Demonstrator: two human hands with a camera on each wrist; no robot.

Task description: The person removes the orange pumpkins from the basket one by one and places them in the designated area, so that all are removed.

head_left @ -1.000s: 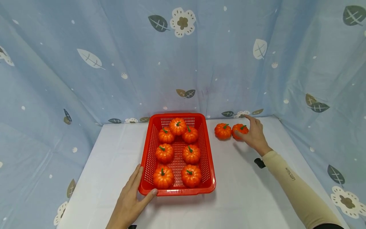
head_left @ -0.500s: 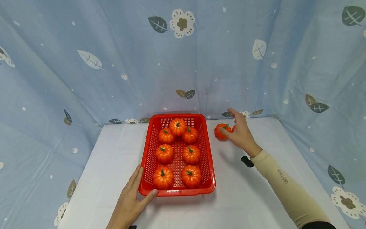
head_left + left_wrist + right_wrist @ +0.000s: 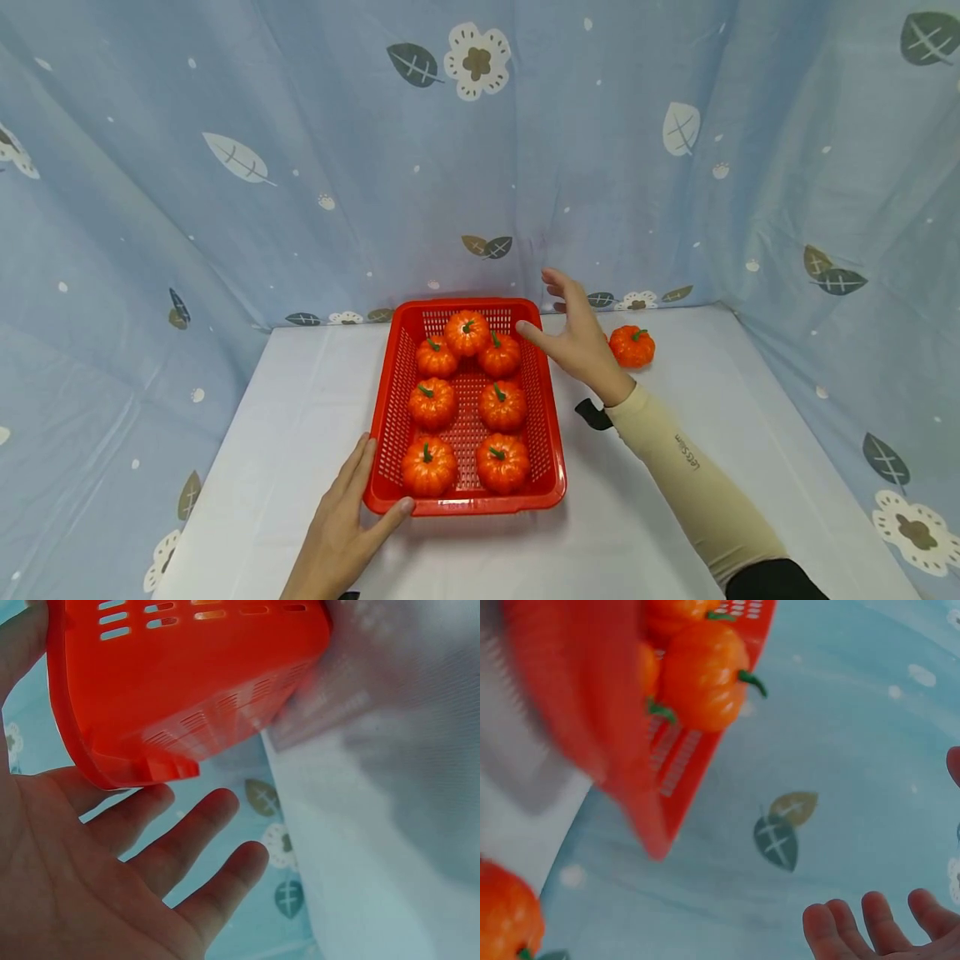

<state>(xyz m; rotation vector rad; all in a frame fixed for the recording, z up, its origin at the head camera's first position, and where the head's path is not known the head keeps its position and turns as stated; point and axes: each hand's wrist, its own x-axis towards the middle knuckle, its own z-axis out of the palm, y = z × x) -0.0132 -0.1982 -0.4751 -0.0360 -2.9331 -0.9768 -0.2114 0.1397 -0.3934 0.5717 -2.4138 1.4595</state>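
A red plastic basket (image 3: 555, 433) holds several small orange toy pumpkins (image 3: 502, 406) with green stems. At its near left corner my left hand (image 3: 339, 517) touches the rim, thumb along the front edge and fingers along the left side. The left wrist view shows those fingers (image 3: 184, 844) spread, extending past the basket's rim. My right hand (image 3: 581, 337) is beside the basket's back right rim, fingers apart, holding nothing. A pumpkin (image 3: 632, 346) lies on the table to its right. Another beside that one is almost wholly hidden behind my right hand.
The table has a white cloth (image 3: 667, 500). A blue curtain (image 3: 337, 125) with leaves and flowers hangs close behind the basket and along both sides.
My right hand has moved left from the two loose pumpkins to the basket's back right rim, uncovering the right-hand pumpkin. My left hand and the basket have stayed put.
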